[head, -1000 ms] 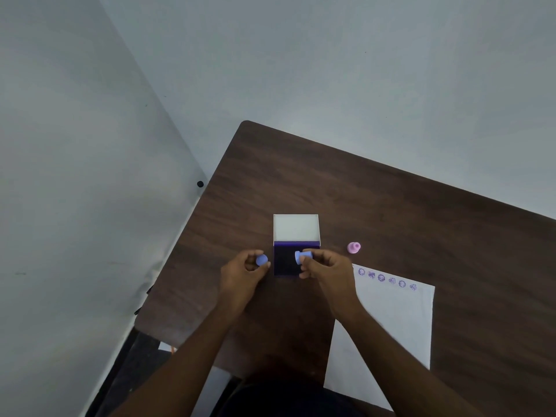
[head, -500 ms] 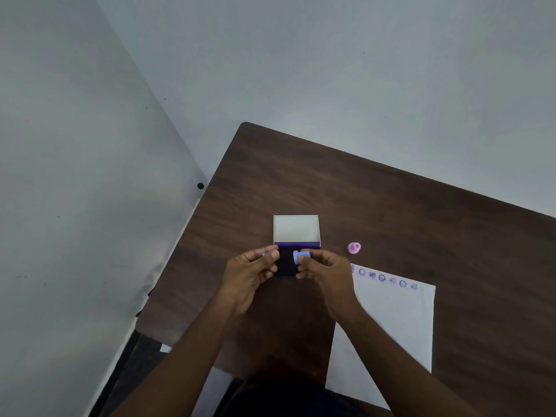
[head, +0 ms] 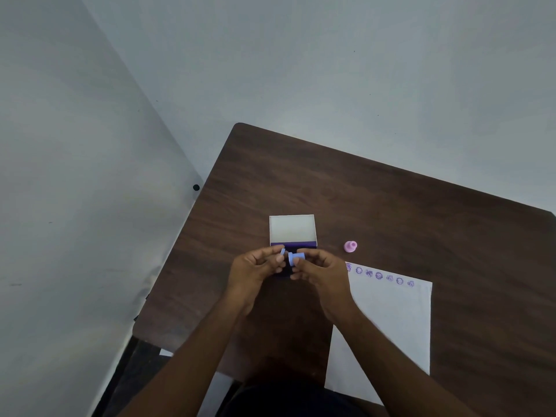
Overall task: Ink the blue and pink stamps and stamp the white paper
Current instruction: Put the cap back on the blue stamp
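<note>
While both forearms reach in from the near edge, the white paper (head: 391,320) lies on the person's right side of the dark table (head: 421,221), a row of purple prints already along its far edge. Just beyond its near-left corner the two hands meet over the ink pad. The right hand (head: 322,273) pinches the blue stamp (head: 293,257) between thumb and fingertips, the stamp lying on its side with one round end facing left. The left hand (head: 255,272) pinches a small blue cap (head: 282,251), thumb and forefinger curled onto it, just beside the stamp's end; whether the two pieces touch I can't tell. My read: this is the blue stamp's turn, and the cap is either coming off or going back on. The frame alone doesn't settle which. Under the hands sits the ink pad (head: 296,244), only its purple far strip showing, with the open white lid (head: 292,228) standing behind it. Off to the right, near the paper's far corner, the pink stamp (head: 350,246) rests untouched on the table. If the cap is off, the next move calls for turning the stamp face-down, pressing it squarely onto the pad, then carrying it to bare paper below the printed row.
</note>
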`<act>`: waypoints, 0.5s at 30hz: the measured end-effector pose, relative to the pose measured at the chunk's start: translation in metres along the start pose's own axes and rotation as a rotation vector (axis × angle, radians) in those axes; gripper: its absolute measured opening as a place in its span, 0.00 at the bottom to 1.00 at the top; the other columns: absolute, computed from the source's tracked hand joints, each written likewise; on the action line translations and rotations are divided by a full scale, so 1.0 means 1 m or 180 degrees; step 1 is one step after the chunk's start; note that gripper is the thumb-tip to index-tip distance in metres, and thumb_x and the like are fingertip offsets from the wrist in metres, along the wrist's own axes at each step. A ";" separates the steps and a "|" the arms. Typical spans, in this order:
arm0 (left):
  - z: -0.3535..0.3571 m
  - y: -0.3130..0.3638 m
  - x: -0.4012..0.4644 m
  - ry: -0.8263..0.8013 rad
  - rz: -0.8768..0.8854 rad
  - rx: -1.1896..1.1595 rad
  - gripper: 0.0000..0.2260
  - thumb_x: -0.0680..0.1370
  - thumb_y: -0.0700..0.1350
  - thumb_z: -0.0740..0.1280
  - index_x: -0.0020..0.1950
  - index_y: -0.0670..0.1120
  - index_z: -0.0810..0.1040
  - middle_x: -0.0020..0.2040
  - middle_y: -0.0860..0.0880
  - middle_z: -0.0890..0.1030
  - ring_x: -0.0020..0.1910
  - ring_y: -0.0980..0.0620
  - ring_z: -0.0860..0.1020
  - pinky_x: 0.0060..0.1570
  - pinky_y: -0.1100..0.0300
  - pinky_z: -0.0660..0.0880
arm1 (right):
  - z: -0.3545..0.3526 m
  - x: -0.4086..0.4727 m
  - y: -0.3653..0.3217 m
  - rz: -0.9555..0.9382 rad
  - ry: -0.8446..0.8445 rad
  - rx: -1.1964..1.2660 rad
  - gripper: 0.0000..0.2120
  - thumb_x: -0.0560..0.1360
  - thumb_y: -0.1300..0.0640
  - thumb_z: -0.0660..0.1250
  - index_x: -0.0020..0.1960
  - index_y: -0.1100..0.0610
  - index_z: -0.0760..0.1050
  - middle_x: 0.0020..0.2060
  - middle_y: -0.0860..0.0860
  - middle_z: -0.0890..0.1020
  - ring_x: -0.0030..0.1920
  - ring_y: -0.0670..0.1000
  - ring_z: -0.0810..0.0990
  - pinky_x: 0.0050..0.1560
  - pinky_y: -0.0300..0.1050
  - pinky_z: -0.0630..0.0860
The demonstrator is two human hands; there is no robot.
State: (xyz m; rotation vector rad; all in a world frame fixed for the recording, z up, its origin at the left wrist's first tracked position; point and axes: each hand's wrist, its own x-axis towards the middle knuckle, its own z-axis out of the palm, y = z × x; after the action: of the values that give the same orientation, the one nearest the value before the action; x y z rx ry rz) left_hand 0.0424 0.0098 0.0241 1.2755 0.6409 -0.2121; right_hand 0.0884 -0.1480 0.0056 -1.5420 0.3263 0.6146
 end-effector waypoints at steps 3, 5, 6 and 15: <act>0.005 0.001 -0.002 -0.0138 -0.0067 -0.0114 0.14 0.73 0.42 0.73 0.58 0.43 0.82 0.51 0.45 0.86 0.50 0.48 0.84 0.52 0.57 0.80 | 0.000 -0.002 -0.001 -0.0106 0.0010 0.0015 0.08 0.69 0.58 0.75 0.45 0.49 0.82 0.41 0.47 0.87 0.42 0.50 0.86 0.41 0.39 0.82; 0.008 0.001 -0.003 -0.0119 -0.0061 -0.0169 0.14 0.73 0.40 0.72 0.58 0.41 0.81 0.50 0.45 0.86 0.50 0.49 0.84 0.50 0.59 0.81 | -0.001 -0.002 -0.002 -0.0121 -0.0022 0.0014 0.08 0.69 0.58 0.75 0.45 0.48 0.82 0.41 0.48 0.87 0.43 0.50 0.86 0.42 0.39 0.82; 0.009 0.001 -0.003 -0.0084 -0.0059 -0.0176 0.13 0.74 0.39 0.72 0.58 0.41 0.81 0.50 0.45 0.86 0.49 0.49 0.84 0.49 0.61 0.81 | -0.001 -0.002 -0.002 -0.0118 -0.0050 0.0031 0.08 0.69 0.58 0.75 0.45 0.49 0.82 0.42 0.48 0.87 0.43 0.51 0.86 0.43 0.40 0.82; 0.008 -0.001 -0.001 0.0001 -0.0091 0.0048 0.12 0.73 0.43 0.73 0.56 0.46 0.83 0.49 0.50 0.86 0.50 0.54 0.84 0.47 0.64 0.80 | -0.006 -0.003 -0.006 -0.0069 -0.0322 -0.0057 0.11 0.70 0.56 0.73 0.53 0.52 0.82 0.43 0.48 0.87 0.44 0.50 0.86 0.47 0.39 0.82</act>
State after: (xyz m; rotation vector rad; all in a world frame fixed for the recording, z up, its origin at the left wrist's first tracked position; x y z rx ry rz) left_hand 0.0441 0.0017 0.0252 1.2816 0.6591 -0.2406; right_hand 0.0904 -0.1537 0.0124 -1.5236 0.2276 0.6776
